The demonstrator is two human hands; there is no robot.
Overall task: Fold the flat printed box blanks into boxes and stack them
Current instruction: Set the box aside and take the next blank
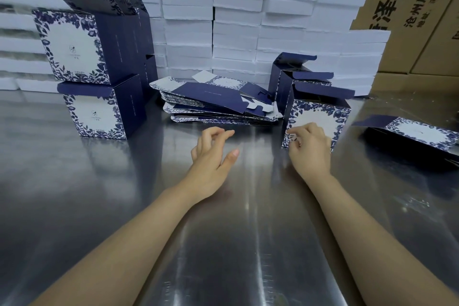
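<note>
The left hand (213,154) hangs just over the steel counter (223,243), near its middle. Its fingers are loosely bent and the thumb stands apart, and it holds nothing. The right hand (309,146) is in front of the folded box (320,117), which stands upright on the counter at the right of the middle, with its top flap open. The fingers of this hand are curled against the lower left part of the printed white and blue face. I cannot tell if they pinch the box or only touch it. Just behind this box stand two more open boxes (293,77), dark blue, with their flaps up. Between the hands and the back wall lies the pile of flat blanks (216,102), spread a little unevenly, and the top blank shows a dark blue panel. At the left there is the stack of finished boxes (99,112): one box on the counter and another box on top of it, whose lid stands open, with more dark boxes close behind. At the far right one tipped box (419,136) lies on its side on the counter. Behind everything rise rows of white cartons (236,20), and at the right brown cardboard cases (409,7) with printed letters.
</note>
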